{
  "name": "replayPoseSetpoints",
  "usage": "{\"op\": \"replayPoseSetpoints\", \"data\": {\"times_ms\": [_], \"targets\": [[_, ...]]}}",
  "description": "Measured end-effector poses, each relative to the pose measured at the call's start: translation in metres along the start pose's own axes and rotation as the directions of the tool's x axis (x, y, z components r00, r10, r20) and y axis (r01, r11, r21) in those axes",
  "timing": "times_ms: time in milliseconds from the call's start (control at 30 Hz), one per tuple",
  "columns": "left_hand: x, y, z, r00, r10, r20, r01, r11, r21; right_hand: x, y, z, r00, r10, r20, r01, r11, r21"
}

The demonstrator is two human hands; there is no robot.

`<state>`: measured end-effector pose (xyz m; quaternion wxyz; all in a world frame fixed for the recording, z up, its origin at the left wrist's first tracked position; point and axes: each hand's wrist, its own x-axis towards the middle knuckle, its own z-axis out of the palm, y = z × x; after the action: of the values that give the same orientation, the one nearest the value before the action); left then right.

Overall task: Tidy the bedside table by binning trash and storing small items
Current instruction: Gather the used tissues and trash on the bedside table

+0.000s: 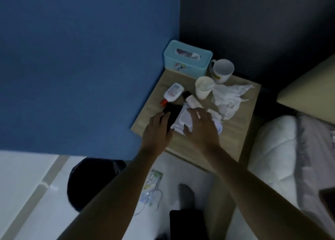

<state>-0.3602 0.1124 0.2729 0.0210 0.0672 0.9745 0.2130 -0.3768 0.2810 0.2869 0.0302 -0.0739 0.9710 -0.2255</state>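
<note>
Sorting begins: your left hand (158,129) touches the black item (173,112), your right hand (201,125) spreads over the wipes pack (182,119); next, grip firmly.

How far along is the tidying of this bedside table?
Barely begun. Nothing looks cleared: the crumpled tissue, cup, mug and red-capped bottle sit on the table. The left hand touches a black item; the right hand is spread over a white pack. Left: binning trash, storing small items.
</note>
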Motion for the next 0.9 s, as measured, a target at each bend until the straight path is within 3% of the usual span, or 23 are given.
{"op": "replayPoseSetpoints", "data": {"times_ms": [167, 300, 467, 633, 900], "targets": [[-0.117, -0.041, -0.004, 0.993, -0.112, 0.023, 0.111, 0.994, 0.011, -0.078, -0.06, 0.053, 0.991, -0.1, 0.091, 0.097, 0.995, 0.031], [-0.202, -0.082, 0.035, 0.977, -0.163, 0.136, 0.158, 0.986, 0.048, -0.133, -0.076, 0.126, 0.973, -0.052, 0.224, 0.044, 0.998, 0.042], [-0.281, -0.148, 0.147, 0.885, -0.312, 0.345, 0.303, 0.95, 0.082, -0.167, -0.036, 0.246, 0.879, 0.15, 0.453, -0.174, 0.985, 0.01], [-0.309, -0.227, 0.277, 0.774, -0.449, 0.446, 0.412, 0.893, 0.183, -0.166, 0.026, 0.382, 0.785, 0.217, 0.58, -0.216, 0.974, -0.073], [-0.305, -0.308, 0.402, 0.715, -0.55, 0.432, 0.497, 0.834, 0.239, -0.148, 0.074, 0.523, 0.818, 0.149, 0.556, -0.126, 0.989, -0.08]]}}
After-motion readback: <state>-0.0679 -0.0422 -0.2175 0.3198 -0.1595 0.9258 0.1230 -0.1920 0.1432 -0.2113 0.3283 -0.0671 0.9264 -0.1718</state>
